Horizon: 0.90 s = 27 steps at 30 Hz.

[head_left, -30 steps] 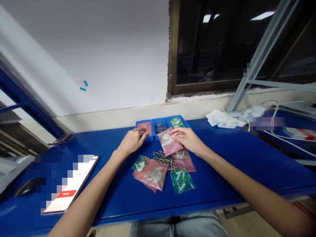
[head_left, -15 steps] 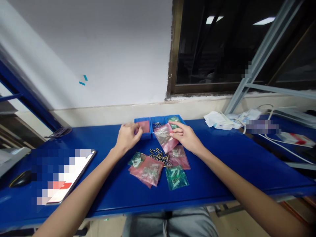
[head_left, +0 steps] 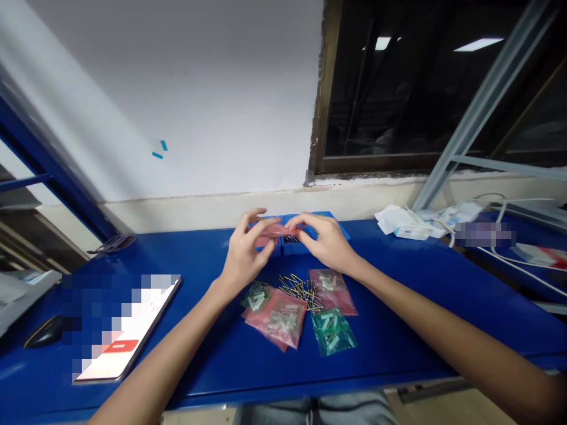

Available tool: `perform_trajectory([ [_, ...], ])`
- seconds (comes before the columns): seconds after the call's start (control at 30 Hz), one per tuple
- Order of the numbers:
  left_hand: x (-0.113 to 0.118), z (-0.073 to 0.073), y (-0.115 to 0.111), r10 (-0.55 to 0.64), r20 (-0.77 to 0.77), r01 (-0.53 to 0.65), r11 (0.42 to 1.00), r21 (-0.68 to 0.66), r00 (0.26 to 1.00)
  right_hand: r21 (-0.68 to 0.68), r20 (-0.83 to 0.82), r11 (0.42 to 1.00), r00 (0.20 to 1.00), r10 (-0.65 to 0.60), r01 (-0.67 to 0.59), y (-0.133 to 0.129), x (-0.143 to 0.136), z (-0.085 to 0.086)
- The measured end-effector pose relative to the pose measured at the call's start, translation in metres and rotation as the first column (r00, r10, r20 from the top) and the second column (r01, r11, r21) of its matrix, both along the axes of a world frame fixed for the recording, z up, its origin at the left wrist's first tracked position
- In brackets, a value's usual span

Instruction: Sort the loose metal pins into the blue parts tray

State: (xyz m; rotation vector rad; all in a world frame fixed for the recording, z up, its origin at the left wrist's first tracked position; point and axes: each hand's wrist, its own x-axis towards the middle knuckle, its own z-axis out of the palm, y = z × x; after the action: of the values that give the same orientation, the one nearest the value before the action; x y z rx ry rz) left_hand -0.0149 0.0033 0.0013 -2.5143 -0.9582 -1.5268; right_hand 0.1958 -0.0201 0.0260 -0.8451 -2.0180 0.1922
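Both hands meet over the blue bins (head_left: 328, 216) near the wall. A pink plastic bag (head_left: 275, 231) is stretched between them, seen nearly edge-on. My left hand (head_left: 248, 248) has the bag's left side between thumb and fingers. Thumb and fingertips of my right hand (head_left: 325, 239) pinch its right end. Below them on the blue table lies a loose pile of thin metal pins (head_left: 297, 289). Around the pile are pink bags with small parts (head_left: 283, 319), another pink bag (head_left: 331, 286), a green bag (head_left: 334, 332) and a smaller green bag (head_left: 257, 297).
A tablet (head_left: 137, 336) and a black mouse (head_left: 44, 332) lie on the left of the table (head_left: 204, 366). White wrappers (head_left: 403, 222) and white cables (head_left: 509, 260) are at the right. A metal frame post (head_left: 469, 118) rises beside the window.
My left hand has moved from the left bin to the pink bag and now grips its side. The bag has been raised and tilted edge-on. The camera view has shifted slightly.
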Motion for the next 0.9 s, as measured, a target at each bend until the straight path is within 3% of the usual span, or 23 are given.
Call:
perform_trajectory([
  [0.1, -0.013, -0.007, 0.014, 0.199, -0.129, -0.187, 0.977, 0.100, 0.972, 0.158, 0.154, 0.987, 0.987, -0.044, 0.020, 0.031, -0.015, -0.010],
  [0.17, -0.019, -0.015, 0.024, 0.305, -0.240, -0.289, 0.952, 0.100, 0.922, 0.161, 0.240, 0.987, 0.970, -0.034, -0.006, 0.054, -0.022, -0.022],
  [0.27, -0.025, -0.028, 0.038, 0.278, -0.365, -0.307, 0.951, -0.022, 0.889, -0.003, 0.346, 0.999, 0.938, -0.029, 0.032, 0.079, -0.026, -0.032],
  [0.37, -0.027, -0.036, 0.047, 0.189, -0.356, -0.264, 0.948, -0.177, 0.915, -0.186, 0.453, 0.981, 0.890, 0.045, 0.046, 0.091, -0.024, -0.026],
  [0.5, -0.028, -0.037, 0.052, 0.105, -0.385, -0.200, 0.956, -0.216, 0.917, -0.289, 0.532, 0.954, 0.842, 0.094, 0.076, 0.095, -0.025, -0.017],
  [0.73, -0.031, -0.041, 0.055, 0.090, -0.450, -0.194, 0.962, -0.190, 0.888, -0.250, 0.534, 0.960, 0.845, 0.029, 0.124, 0.096, -0.038, -0.029],
  [0.9, -0.031, -0.027, 0.046, 0.131, -0.452, -0.222, 0.963, -0.154, 0.882, -0.074, 0.301, 0.991, 0.950, -0.081, 0.108, 0.063, -0.029, -0.026],
])
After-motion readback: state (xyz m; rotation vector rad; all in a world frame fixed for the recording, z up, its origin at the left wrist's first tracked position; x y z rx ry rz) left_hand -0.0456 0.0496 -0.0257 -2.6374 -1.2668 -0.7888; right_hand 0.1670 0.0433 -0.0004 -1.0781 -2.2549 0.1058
